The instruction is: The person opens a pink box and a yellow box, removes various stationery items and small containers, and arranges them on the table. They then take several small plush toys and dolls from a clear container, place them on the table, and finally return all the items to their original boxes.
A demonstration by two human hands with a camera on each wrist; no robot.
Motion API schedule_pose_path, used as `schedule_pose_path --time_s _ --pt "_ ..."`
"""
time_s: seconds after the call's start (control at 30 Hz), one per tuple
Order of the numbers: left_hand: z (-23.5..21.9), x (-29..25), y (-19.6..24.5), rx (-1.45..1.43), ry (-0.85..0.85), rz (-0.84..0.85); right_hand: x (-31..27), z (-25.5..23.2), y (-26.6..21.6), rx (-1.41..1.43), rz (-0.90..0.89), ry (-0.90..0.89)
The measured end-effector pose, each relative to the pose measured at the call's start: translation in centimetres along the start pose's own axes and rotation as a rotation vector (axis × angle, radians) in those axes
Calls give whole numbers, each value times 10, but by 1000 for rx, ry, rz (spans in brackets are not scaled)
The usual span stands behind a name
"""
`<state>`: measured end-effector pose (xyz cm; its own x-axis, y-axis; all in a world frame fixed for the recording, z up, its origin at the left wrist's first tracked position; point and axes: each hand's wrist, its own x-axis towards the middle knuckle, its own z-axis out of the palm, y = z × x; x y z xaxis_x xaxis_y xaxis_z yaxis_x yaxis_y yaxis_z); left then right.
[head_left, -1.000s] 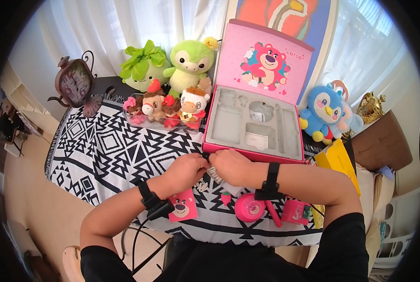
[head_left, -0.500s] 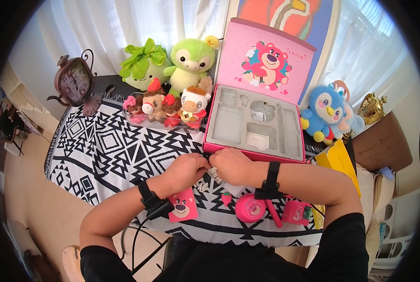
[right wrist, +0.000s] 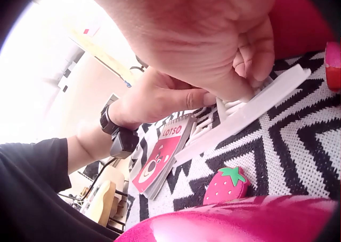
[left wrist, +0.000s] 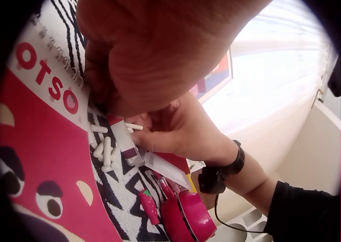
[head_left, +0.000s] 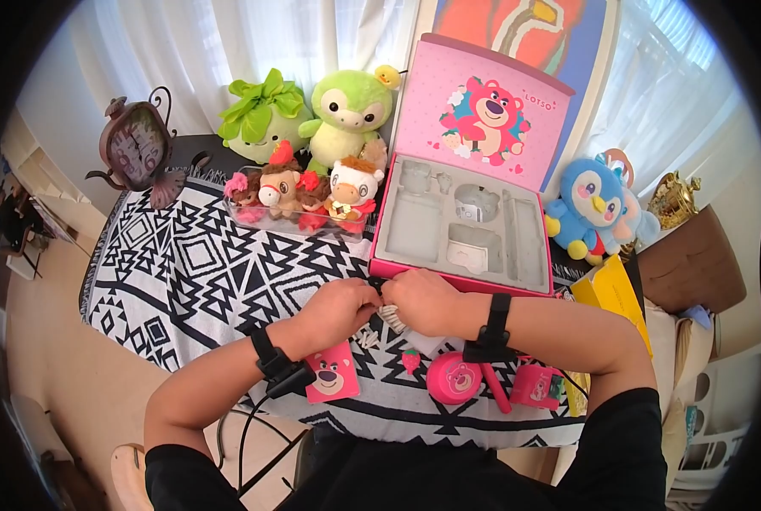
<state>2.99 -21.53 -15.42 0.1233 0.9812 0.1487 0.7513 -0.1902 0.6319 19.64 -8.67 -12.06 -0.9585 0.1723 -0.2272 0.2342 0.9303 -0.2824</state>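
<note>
A narrow white box (right wrist: 250, 111) with short white sticks (right wrist: 232, 107) lies open on the patterned cloth. My left hand (head_left: 334, 308) grips its far-left end, thumb at the edge in the right wrist view. Curled over the box, my right hand (head_left: 419, 302) pinches at a white stick (left wrist: 135, 127) inside; its fingertips are partly hidden. Several loose sticks (left wrist: 106, 151) lie between the box and a spiral notepad (left wrist: 42, 146) with a pink bear cover. Both hands nearly touch.
Near the box are a pink strawberry piece (head_left: 410, 361), a round pink case (head_left: 454, 377), a pink stick (head_left: 495, 388) and a small pink box (head_left: 537, 386). Behind stand the large pink box (head_left: 461, 279), plush toys (head_left: 346, 115) and a clock (head_left: 138, 145).
The head view has shifted very slightly. Both hands stay in nearly the same place, with only a small movement of the right hand's fingers over the sticks.
</note>
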Motion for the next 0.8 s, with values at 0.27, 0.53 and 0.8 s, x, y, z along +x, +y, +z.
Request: schedule_pose_path --time_s 0.27,0.53,0.8 --pt "2 0 -2 0 16 9 -3 0 6 -10 -84 61" --pt "-4 5 -3 -28 26 21 -18 -13 -15 166 -218 31" --pt "-11 -5 4 -45 90 10 -10 6 -23 95 -411 -172"
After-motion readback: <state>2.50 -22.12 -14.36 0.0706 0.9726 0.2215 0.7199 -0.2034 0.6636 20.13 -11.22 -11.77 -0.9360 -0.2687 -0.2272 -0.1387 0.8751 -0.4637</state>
